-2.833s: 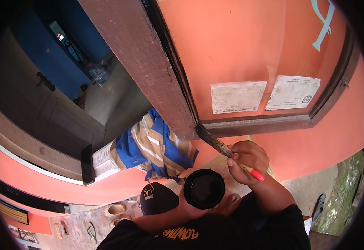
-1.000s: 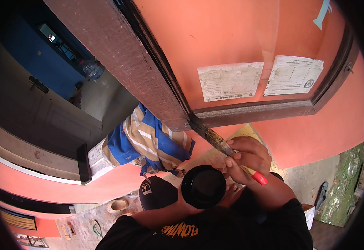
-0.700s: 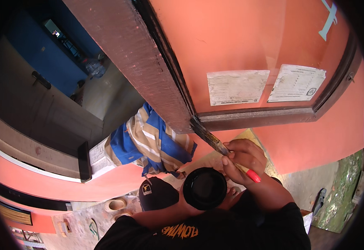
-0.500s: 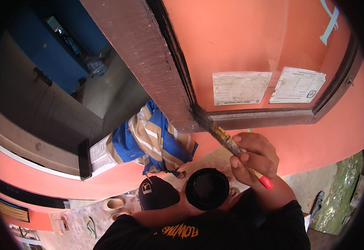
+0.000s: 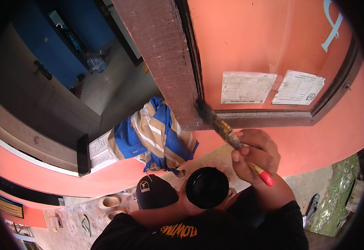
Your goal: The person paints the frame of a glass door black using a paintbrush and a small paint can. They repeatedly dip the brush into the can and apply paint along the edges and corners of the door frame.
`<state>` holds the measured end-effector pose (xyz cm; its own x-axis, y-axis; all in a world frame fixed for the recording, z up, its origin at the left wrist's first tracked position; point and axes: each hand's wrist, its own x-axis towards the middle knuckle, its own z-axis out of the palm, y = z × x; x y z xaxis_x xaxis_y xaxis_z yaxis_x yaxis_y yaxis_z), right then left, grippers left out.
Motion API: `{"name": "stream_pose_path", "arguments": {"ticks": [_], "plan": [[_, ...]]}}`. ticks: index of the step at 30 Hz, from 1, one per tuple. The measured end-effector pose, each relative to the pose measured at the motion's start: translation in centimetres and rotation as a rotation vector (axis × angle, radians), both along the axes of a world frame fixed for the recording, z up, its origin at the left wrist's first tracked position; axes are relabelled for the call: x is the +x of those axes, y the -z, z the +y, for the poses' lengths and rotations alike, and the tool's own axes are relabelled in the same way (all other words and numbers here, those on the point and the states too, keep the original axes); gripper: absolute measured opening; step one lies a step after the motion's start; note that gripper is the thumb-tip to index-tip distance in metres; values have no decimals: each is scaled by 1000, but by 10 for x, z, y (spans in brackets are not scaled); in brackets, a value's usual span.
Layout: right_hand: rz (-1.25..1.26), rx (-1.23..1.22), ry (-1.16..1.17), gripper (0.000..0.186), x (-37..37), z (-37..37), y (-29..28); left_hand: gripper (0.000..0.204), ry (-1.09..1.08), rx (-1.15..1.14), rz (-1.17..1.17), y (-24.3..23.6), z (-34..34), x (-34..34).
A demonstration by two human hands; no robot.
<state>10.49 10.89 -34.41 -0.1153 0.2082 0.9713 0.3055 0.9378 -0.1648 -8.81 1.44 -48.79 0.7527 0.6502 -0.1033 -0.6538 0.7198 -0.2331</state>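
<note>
My right hand pinches a paintbrush with a red handle end and a worn, paint-stained ferrule. The brush's dark bristles touch the brown wooden window frame near its lower left inner corner, beside the glass. Low in front of my body, my left hand is wrapped round a round black container that holds dark, glossy liquid. Most of that hand is hidden under the container.
A blue, tan and white striped cloth is bunched on the sill next to an open doorway. Two worn papers show on the window pane. A dark cap, beige clogs and a green flip-flop are below.
The brush tip has shifted slightly up along the frame's upright inner edge. My view has turned a little, and my left hand keeps the container in nearly the same place.
</note>
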Motion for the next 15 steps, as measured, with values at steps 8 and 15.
{"name": "stream_pose_path", "arguments": {"ticks": [8,15], "plan": [[1,17,54,32,-7,12,10,64,-21,35,44,-3,2,0],[11,-166,32,29,11,-16,13,54,-33,18,167,-15,1,-3]]}}
